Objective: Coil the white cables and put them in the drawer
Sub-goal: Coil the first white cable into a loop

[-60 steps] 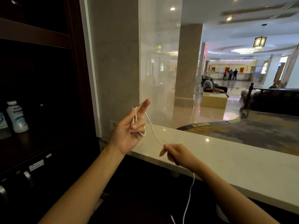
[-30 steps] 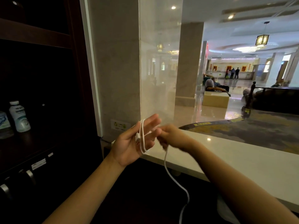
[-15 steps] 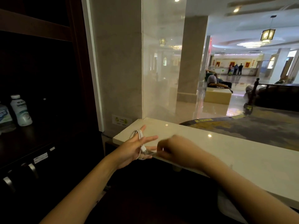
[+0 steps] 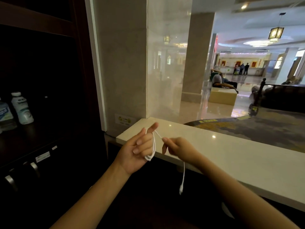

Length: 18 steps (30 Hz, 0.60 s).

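A thin white cable is looped several times around the fingers of my left hand, which is raised palm-up with the index finger pointing away. My right hand pinches the same cable just to the right of the loops. A short stretch runs taut between the two hands. The free end hangs down from my right hand, ending in a small connector below the counter edge. No drawer shows open in this view.
A pale marble counter runs from the middle to the right, with glass behind it. On the left a dark wooden cabinet holds two bottles, and metal drawer handles show below the shelf.
My left hand has turned palm-up with more loops on its fingers. My right hand has pulled away to the right, and the hanging tail is far shorter than two seconds ago.
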{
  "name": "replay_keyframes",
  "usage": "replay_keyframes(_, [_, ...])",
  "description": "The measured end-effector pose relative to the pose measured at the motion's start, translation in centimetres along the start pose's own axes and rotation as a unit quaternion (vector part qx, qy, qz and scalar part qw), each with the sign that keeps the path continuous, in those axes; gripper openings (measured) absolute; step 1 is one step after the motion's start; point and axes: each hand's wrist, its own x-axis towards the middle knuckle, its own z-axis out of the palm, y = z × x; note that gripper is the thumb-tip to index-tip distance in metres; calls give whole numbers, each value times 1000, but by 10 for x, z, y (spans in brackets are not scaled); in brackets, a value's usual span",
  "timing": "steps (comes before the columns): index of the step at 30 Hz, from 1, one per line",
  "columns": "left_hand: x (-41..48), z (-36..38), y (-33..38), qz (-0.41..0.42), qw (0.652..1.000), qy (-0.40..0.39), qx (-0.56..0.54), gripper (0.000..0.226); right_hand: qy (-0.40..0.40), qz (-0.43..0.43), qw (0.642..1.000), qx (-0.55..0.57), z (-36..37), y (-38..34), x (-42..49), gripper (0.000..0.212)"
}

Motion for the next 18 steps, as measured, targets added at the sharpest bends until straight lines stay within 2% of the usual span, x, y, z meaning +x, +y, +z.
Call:
replay_keyframes(2, [2,1,3,73,996,49,9,45,-36,3,999,-35,24,5,-13,45])
replay_keyframes(5, [6,-7,10,151,974,154,69,64,-99,-36,986,-125,48,-3,-36,37])
replay_keyframes(7, [9,-11,6,158,952,207,160,53,-131,-86,962,-225,52,-18,-48,35])
replay_keyframes(9, [7,-13,-3,123,929,227,267,48,-126,-143,933,-305,46,-37,-54,33])
replay_keyframes(11, [3,-16,-9,61,890,220,395,44,-91,-193,913,-348,30,-54,-54,29])
replay_keyframes(13, [-1,-14,-8,-7,851,206,482,32,-60,-198,906,-369,7,-64,-47,29])
replay_keyframes(15, [-4,-9,-8,-57,851,176,492,30,-33,-183,911,-368,-16,-68,-35,28])
replay_keyframes(18, [-6,-2,-10,-89,894,147,413,26,-31,-162,929,-332,-41,-70,-19,24])
